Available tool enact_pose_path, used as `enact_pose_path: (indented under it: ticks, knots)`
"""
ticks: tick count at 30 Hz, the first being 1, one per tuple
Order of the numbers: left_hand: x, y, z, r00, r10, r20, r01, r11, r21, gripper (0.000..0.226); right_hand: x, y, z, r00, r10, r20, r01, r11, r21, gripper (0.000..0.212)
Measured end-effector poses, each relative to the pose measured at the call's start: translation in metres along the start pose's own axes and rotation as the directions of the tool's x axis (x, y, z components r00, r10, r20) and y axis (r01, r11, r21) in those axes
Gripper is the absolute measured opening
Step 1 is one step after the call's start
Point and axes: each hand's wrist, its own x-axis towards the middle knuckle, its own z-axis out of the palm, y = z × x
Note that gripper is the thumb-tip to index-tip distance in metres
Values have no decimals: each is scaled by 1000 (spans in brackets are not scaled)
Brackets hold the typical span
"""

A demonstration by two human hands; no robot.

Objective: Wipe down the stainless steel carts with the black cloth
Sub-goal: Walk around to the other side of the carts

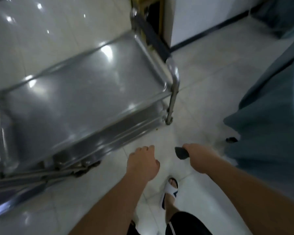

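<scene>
Half the black cloth [181, 153] hand-hidden [199, 158].

Dim, cool overhead light; white glare spots on my cart's top shelf [85, 92] and the glossy floor tiles [202, 92]. Motion blur throughout; edges bend outward.

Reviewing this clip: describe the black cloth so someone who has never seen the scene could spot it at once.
Start at the stainless steel cart filling the left of the view, then drop to the two bare hands over the pale tiled floor. The black cloth is the small dark wad poking out of the right hand; the left hand holds nothing.
</scene>
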Motion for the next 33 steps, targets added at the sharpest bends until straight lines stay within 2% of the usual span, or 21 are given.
enact_pose_path:
  ticks: [5,9,11,15,17,19,22,25,29,33]
  knots:
    - [4,58,-67,992,74,-101,-76,997,-21,56,-30,28,-57,995,58,-81,-49,993,112,48]
    - [28,93,-116,980,152,-131,-155,988,-12,55,-31,42,-95,992,97,-83,-86,989,123,50]
    - [45,112,-140,968,209,-139,-208,978,24,48,-28,52,-117,986,142,-92,-128,981,146,50]
    - [90,153,-189,916,366,-163,-355,930,96,25,-17,78,-173,956,269,-116,-245,952,185,58]
    - [114,170,-215,885,435,-162,-417,899,137,26,-15,94,-204,932,336,-138,-302,927,221,61]
    - [139,185,-242,865,483,-136,-455,869,195,30,-14,112,-229,902,385,-193,-333,908,256,53]
    - [173,202,-281,857,501,-118,-464,852,244,34,-10,136,-260,875,409,-258,-332,896,295,40]
    - [208,222,-311,857,505,-101,-469,846,252,40,4,162,-291,869,434,-236,-349,878,328,43]
    - [266,251,-338,867,482,-124,-442,860,256,44,41,206,-333,886,416,-204,-346,887,307,45]
    - [323,285,-366,901,401,-163,-363,905,221,51,94,259,-382,913,356,-200,-298,916,267,44]
